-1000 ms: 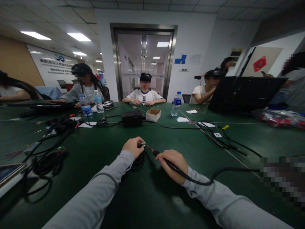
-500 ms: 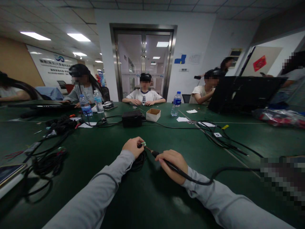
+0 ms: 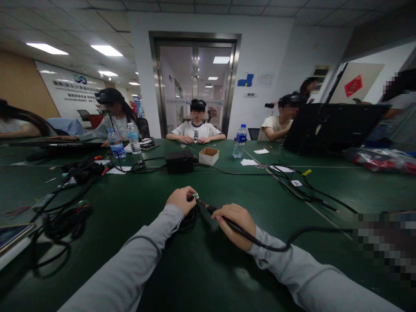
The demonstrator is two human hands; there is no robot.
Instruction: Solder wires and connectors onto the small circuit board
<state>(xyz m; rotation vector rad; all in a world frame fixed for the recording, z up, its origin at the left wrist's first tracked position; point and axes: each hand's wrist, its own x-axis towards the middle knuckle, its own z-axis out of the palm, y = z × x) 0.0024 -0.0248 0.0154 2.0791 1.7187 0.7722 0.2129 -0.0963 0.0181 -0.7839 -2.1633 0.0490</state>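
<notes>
My left hand (image 3: 180,200) pinches a small green circuit board (image 3: 196,196) between its fingertips, just above the green table. Beneath that hand lies a coil of black cable (image 3: 191,220). My right hand (image 3: 236,224) is wrapped around the black handle of a soldering iron (image 3: 210,209), held like a pen. The iron's tip points left and reaches the board's edge; whether it touches is too small to tell. From the handle a thick black cord runs over my right wrist toward the right side.
Ahead stand a black box (image 3: 180,161), an open cardboard box (image 3: 209,157) and a water bottle (image 3: 239,141). Tangled black cables (image 3: 69,219) lie at left near a phone (image 3: 14,240). More cables (image 3: 300,190) cross the right. A large monitor (image 3: 334,128) stands at back right; several people sit around the table.
My hands, the circuit board and the soldering iron stay practically still. At the back left, a seated person's arm has stretched out to the left.
</notes>
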